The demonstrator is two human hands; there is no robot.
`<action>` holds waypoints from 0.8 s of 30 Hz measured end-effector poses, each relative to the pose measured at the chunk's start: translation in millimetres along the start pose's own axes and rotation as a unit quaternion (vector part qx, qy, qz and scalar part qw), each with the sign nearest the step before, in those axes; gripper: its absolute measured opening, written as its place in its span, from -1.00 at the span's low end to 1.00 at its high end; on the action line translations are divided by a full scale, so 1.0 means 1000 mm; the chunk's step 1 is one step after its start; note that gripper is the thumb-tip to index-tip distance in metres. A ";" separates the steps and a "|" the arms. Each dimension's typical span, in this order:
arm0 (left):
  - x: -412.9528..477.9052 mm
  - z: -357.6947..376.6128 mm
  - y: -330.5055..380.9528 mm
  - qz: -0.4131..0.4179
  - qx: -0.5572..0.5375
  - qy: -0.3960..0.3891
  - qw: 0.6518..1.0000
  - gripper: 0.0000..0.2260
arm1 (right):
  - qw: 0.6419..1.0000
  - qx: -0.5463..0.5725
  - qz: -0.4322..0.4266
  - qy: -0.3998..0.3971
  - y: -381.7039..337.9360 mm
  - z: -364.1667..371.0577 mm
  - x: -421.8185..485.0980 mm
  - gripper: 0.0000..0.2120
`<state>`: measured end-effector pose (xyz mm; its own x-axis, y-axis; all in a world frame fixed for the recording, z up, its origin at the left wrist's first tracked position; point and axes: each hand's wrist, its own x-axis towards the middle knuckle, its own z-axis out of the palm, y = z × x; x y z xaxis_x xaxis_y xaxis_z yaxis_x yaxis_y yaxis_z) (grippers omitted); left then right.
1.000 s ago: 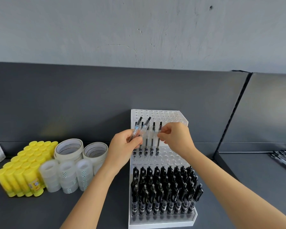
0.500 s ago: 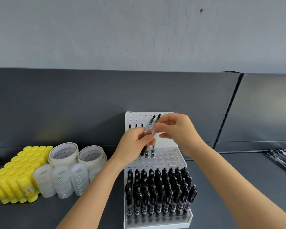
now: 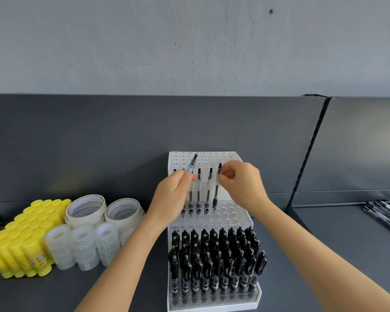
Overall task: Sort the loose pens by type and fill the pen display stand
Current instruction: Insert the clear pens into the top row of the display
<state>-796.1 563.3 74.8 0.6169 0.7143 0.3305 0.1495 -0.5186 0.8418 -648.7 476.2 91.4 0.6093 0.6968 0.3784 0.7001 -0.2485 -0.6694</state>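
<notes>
Your right hand [image 3: 241, 185] pinches the upright pen [image 3: 216, 192] near its top, tip down at a hole of the stand [image 3: 232, 218]; your left hand [image 3: 171, 197] grips a spare pen [image 3: 193, 164].

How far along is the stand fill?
Done: front tier full of black pens; a few clear pens stand in the middle tier. In hand: right hand pinches the end pen, left hand holds a spare pen. Left: most middle holes, the top tier, loose pens at right.
</notes>
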 end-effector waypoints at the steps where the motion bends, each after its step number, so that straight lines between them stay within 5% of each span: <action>1: -0.001 -0.001 0.000 0.004 0.011 -0.004 1.000 -0.73 | 1.000 -0.009 0.000 -0.017 0.001 0.002 0.000 -0.88; 12: -0.002 0.002 0.002 0.017 0.026 -0.039 0.999 -0.91 | 0.999 -0.027 -0.008 -0.035 0.006 -0.008 0.003 -0.88; 17: 0.004 0.012 0.009 0.029 0.006 -0.064 0.998 -0.88 | 0.981 0.179 -0.004 -0.069 -0.013 -0.028 -0.001 -0.91; 24: 0.008 0.023 0.017 0.064 0.036 -0.079 0.994 -0.89 | 0.974 0.219 0.002 -0.058 -0.013 -0.036 -0.005 -0.92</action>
<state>-770.7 549.1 82.1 0.7477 0.5598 0.3572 0.1131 -0.6373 0.7623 -646.9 451.8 121.1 0.5474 0.7741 0.3180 0.4573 0.0416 -0.8884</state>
